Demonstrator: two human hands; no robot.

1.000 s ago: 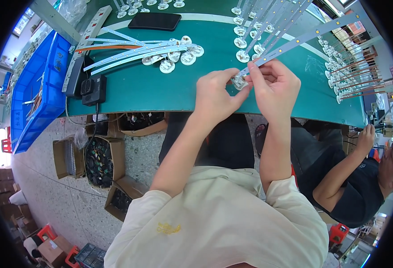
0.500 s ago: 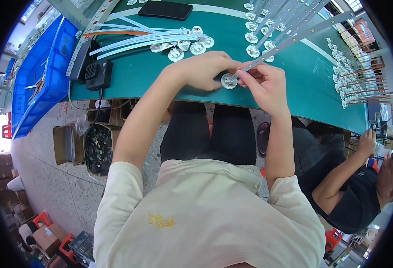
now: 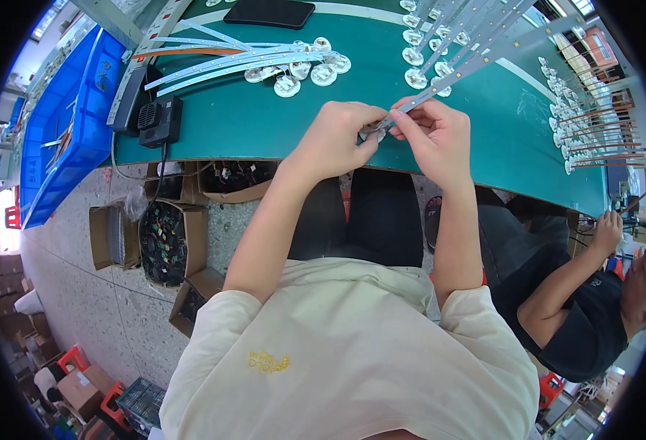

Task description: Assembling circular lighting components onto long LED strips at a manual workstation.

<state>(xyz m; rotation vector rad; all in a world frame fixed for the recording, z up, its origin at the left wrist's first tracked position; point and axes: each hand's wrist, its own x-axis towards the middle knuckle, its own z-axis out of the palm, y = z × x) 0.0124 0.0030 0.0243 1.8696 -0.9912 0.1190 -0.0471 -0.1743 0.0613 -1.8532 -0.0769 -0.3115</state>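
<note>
Near the front edge of the green table, my left hand [image 3: 343,136] pinches a small round white disc [image 3: 372,135], mostly covered by the fingers. My right hand [image 3: 438,139] grips a long pale LED strip [image 3: 477,64] close to its lower end, where it meets the disc. The strip slants up to the far right. Left of it lies a bundle of similar LED strips [image 3: 227,67], with white discs [image 3: 287,86] at their right ends. Beyond my right hand, more strips stretch away from several white discs [image 3: 414,77].
A black phone [image 3: 270,12] lies at the back. At the left are a black boxy device [image 3: 161,121] with a cable and a blue bin [image 3: 81,117]. Brown strips with discs [image 3: 579,139] fill the right end. Cardboard boxes [image 3: 194,246] stand below; a co-worker [image 3: 576,315] sits at right.
My left hand has turned and come nearer, closing its fingers on the disc, which was in plain view before. The right hand still holds the strip in nearly the same place.
</note>
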